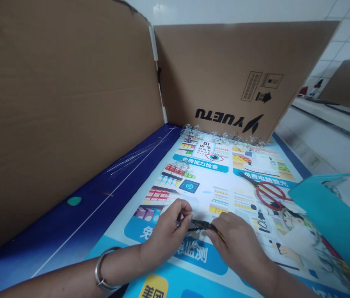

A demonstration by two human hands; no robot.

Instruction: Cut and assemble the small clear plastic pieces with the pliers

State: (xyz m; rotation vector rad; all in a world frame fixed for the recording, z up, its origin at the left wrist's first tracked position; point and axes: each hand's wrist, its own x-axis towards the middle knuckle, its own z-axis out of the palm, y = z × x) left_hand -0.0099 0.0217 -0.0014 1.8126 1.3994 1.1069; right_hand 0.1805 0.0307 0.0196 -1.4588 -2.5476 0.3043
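Both hands meet low in the middle of the head view, over a printed poster (224, 182) that covers the table. My left hand (165, 234), with a metal bangle on the wrist, pinches a small clear piece at its fingertips. My right hand (240, 244) is closed around a dark slim tool (202, 224), perhaps pliers, whose tip points left toward the left fingertips. Small clear pieces (190, 246) lie on the poster just under the hands.
Tall cardboard sheets stand at the left (53, 116) and at the back (240, 74). Clear plastic pieces (221, 135) line the foot of the back sheet, with a small pile (181, 166) nearer. Red-handled scissors (266, 192) and a teal box (333, 215) lie to the right.
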